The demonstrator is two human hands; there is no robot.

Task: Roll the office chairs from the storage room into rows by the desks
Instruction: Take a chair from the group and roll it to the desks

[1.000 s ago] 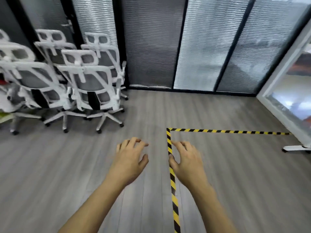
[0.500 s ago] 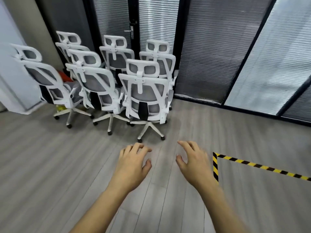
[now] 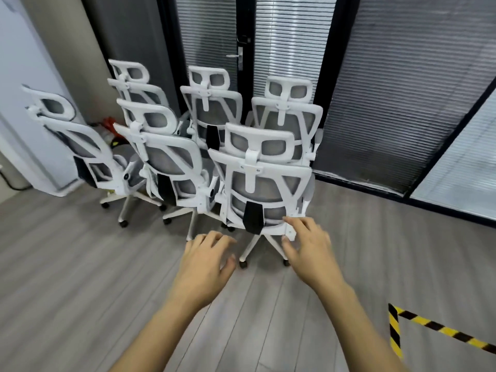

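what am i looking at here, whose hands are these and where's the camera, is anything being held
There is no machine here. A person wears a wide-angle camera on the head, looking forward and down, so you see that person's own two bare arms reaching out from the bottom of the picture. The wide lens bends the straight lines a little.

The left hand and the right hand are both open and hold nothing. The right hand's fingers are at the lower edge of the nearest chair; whether they touch it I cannot tell.

That chair is white with a grey mesh back and stands on wheels. Five more chairs like it are packed behind and to the left of it, in front of a door and blinds. On the wooden floor, lower right, runs yellow-and-black tape.
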